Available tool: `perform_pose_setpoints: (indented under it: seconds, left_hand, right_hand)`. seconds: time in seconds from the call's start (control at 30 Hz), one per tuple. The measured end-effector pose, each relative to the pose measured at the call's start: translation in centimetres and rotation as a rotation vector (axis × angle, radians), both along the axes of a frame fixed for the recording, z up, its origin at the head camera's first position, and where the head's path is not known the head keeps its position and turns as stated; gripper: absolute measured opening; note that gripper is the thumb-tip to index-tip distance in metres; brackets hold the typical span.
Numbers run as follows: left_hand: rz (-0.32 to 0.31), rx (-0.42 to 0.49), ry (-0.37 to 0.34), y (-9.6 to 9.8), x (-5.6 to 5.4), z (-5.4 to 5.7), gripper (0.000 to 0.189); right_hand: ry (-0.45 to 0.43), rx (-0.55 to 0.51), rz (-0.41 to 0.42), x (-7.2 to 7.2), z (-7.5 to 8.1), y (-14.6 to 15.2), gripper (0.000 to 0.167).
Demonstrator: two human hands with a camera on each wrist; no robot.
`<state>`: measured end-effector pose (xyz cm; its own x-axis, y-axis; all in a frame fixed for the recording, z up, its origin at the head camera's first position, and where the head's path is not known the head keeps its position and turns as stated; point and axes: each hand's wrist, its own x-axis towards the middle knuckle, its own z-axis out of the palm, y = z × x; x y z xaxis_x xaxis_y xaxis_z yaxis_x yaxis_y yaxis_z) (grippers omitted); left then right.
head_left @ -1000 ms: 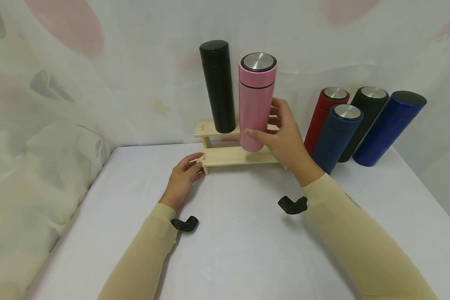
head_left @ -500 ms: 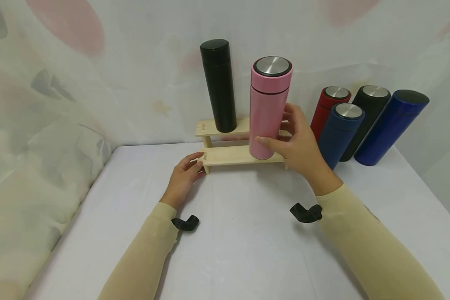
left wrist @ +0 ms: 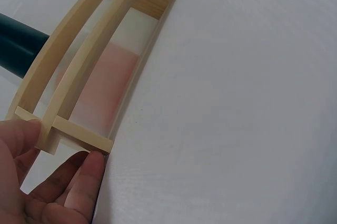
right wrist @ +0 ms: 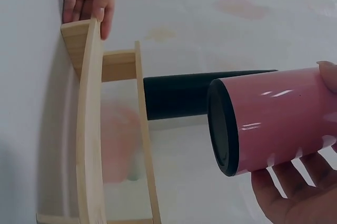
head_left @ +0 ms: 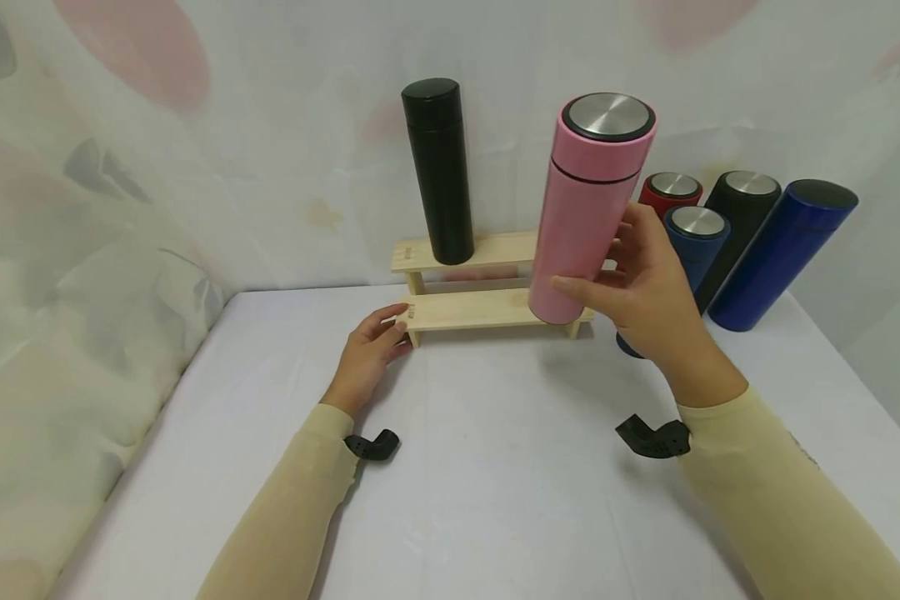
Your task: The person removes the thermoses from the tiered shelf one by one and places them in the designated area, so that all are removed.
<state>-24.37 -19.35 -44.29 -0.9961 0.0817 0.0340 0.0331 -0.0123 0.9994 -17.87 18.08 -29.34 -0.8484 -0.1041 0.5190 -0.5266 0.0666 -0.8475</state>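
My right hand [head_left: 648,287] grips the pink thermos [head_left: 591,217] low on its body, thumb in front and fingers behind. The thermos is held in the air in front of the wooden two-step stand [head_left: 468,308], tilted a little, its dark base [right wrist: 222,127] showing in the right wrist view. With my left hand [head_left: 367,354] I hold the left end of the stand's lower step, thumb above and fingertips below in the left wrist view. A black thermos [head_left: 438,171] stands upright on the left part of the upper step.
At the right stand a red thermos [head_left: 671,190], a blue-grey thermos [head_left: 696,242], a black thermos [head_left: 742,208] and a bright blue thermos [head_left: 780,254]. My right hand partly hides the first two. A white cloth [head_left: 480,483] covers the table; patterned fabric hangs behind.
My right hand has carried the pink thermos to the right, away from the black one, and nearer to the head camera. My left hand stays on the stand.
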Motion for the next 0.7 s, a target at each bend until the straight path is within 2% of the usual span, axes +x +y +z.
perform_pose_setpoints:
  seconds: [0.13,0.2,0.47,0.7]
  left_hand:
    - [-0.008,0.002,-0.001,0.1,-0.1,0.1,0.042]
    - [-0.010,-0.001,-0.001,0.1,-0.1,0.1,0.042]
    - [0.001,-0.017,-0.003,-0.3,-0.2,0.0,0.042]
    - [-0.006,-0.012,0.004,-0.2,-0.1,0.2,0.042]
  right_hand:
    - [-0.023,0.026,-0.039,0.9,0.0,1.3,0.081]
    - [-0.022,0.009,-0.031,1.2,0.0,1.9,0.083]
    - [0.019,-0.092,0.082,1.3,0.3,3.5,0.081]
    - [0.068,-0.165,0.118,1.5,1.1,5.4,0.088]
